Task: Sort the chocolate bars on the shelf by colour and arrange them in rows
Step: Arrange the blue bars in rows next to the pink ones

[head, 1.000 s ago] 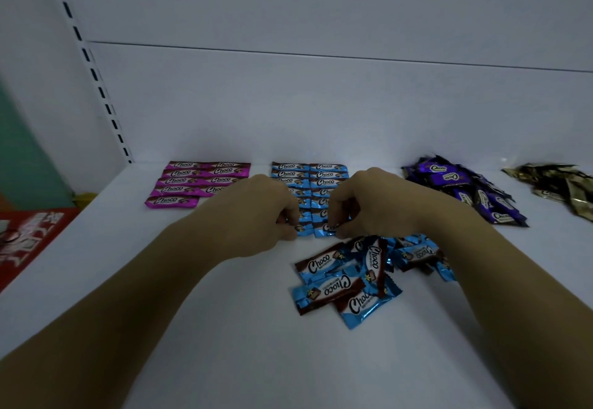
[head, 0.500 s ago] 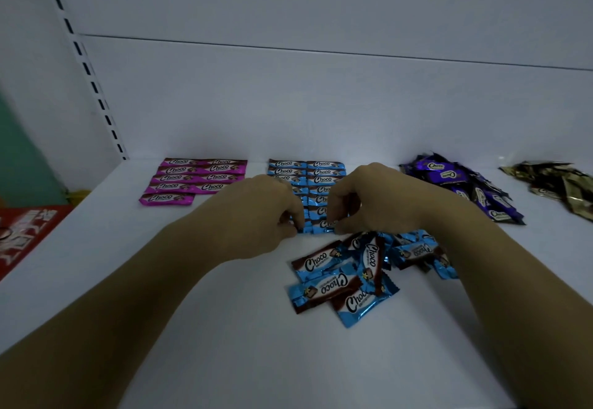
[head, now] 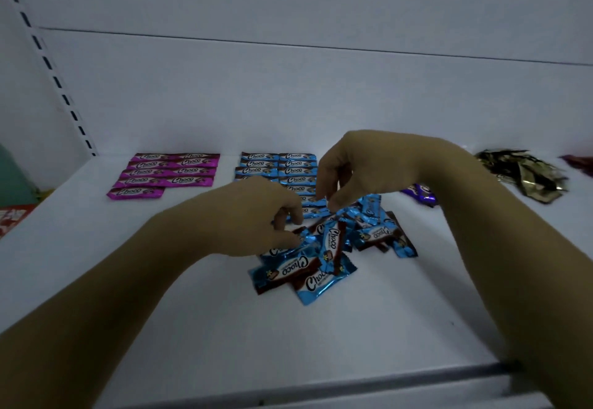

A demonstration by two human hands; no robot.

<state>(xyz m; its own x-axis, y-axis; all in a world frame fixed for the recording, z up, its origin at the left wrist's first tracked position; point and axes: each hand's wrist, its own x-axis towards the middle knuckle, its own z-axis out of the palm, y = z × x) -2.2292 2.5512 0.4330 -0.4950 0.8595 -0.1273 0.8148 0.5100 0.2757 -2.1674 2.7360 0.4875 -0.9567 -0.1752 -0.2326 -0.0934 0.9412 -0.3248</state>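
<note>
Pink chocolate bars [head: 167, 172] lie in two neat columns at the back left of the white shelf [head: 401, 312]. Blue bars [head: 276, 164] are laid in two columns beside them. A loose pile of blue bars [head: 321, 267] sits in the middle. My left hand [head: 253, 216] has curled fingers and pinches the end of a blue bar at the pile's left edge. My right hand [head: 369, 168] hovers above the pile's far side, its fingers hanging loosely down and holding nothing. It hides most of the purple bars [head: 420, 193].
A heap of gold bars [head: 526, 174] lies at the back right, with a dark red wrapper [head: 580, 161] beyond it. A red packet [head: 12, 219] shows at the left edge. The slotted upright [head: 48, 65] stands back left. The shelf's grey front lip [head: 353, 379] runs below.
Both hands left the front end of the blue columns. The left hand dropped to the loose blue pile and the right hand lifted above it. The camera tilted down.
</note>
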